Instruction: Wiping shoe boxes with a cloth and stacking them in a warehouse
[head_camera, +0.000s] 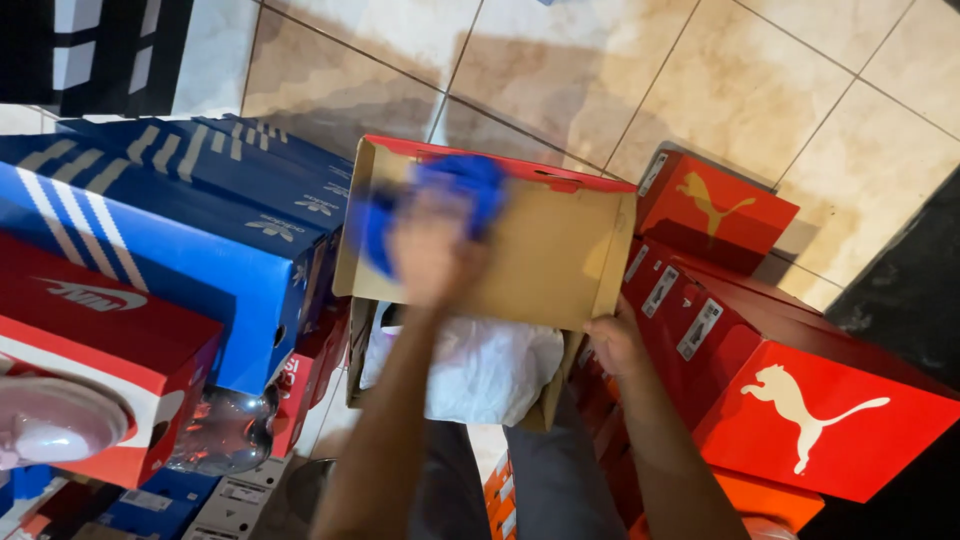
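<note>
A: Item one?
B: Blue cloth (455, 205), blurred, pressed against the raised lid (560, 250) of an open shoebox (548, 405), under the left hand (432, 250); its fingers lay over the cloth, grip not discernible.
A: Right hand (613, 345)?
B: Fingers closed on the box's edge. White paper (490, 370) inside.
A: Risk?
B: Likely the lid folding back under pressure, nudging the red boxes (800, 400).

two bare forearms without sleeves, bare hands, the left hand (432, 250) motion-blurred, grey trousers below
</note>
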